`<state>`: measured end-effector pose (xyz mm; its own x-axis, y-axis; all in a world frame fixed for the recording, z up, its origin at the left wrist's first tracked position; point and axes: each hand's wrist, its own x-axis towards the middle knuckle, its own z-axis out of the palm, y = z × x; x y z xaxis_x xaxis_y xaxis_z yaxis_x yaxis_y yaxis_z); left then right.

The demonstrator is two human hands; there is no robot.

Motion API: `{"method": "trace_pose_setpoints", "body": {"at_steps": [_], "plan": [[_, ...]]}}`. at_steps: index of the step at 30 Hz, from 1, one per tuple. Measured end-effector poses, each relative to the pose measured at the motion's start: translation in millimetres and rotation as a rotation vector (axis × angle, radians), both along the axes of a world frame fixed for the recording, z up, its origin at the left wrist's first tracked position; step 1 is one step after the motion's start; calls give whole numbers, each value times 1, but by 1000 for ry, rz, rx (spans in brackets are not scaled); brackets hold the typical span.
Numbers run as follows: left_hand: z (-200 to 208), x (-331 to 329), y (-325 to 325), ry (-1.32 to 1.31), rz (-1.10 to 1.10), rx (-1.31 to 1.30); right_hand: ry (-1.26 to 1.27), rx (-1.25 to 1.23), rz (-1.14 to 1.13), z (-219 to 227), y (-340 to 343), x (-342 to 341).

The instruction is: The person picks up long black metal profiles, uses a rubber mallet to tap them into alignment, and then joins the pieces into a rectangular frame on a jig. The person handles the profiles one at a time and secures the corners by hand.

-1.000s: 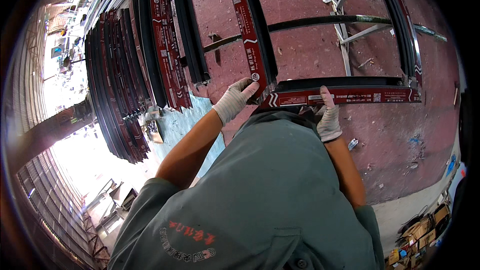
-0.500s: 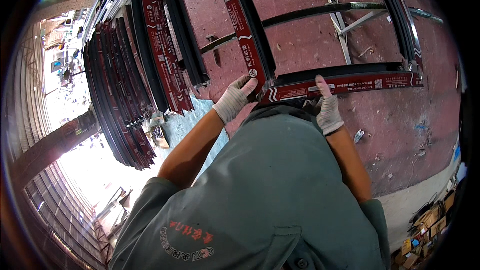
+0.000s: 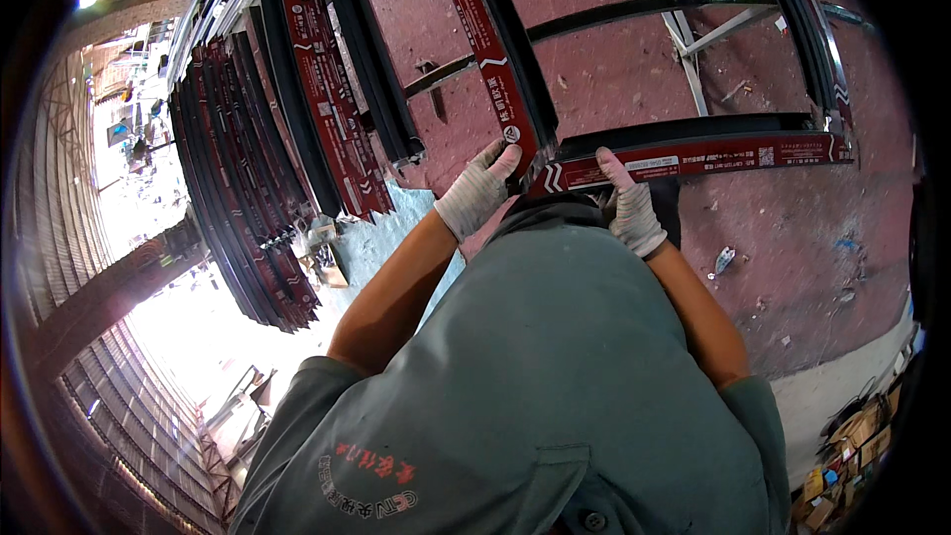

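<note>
A dark frame corner (image 3: pixel 540 160) was held at the middle of the scene, where a red-taped upright profile (image 3: pixel 490 35) met a red-taped cross profile (image 3: pixel 693 154) running off to the right. The gloved left hand (image 3: pixel 477 190) was pressed against the near end of the upright, fingers laid on it rather than closed around it. The gloved right hand (image 3: pixel 629 208) was set on the cross profile just right of the corner, one finger stretched along its tape. Beneath lay a worn red floor (image 3: pixel 792 238), scattered with small scraps. A stack of long dark profiles (image 3: pixel 258 139) was leaned at the left, beside a bright open side of the shed. Cardboard boxes (image 3: pixel 842 456) were seen at the near right.
</note>
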<state>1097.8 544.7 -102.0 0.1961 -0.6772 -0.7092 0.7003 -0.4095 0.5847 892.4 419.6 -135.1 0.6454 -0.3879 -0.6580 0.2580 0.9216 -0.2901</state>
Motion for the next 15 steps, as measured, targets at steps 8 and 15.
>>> {"method": "trace_pose_setpoints", "body": {"at_steps": [8,15], "plan": [[-1,1,-2,-20,-57,30,-26,56,-7,4,-1,-1],[13,-6,-5,-80,-43,12,-11,14,31,0,1,-2]]}}
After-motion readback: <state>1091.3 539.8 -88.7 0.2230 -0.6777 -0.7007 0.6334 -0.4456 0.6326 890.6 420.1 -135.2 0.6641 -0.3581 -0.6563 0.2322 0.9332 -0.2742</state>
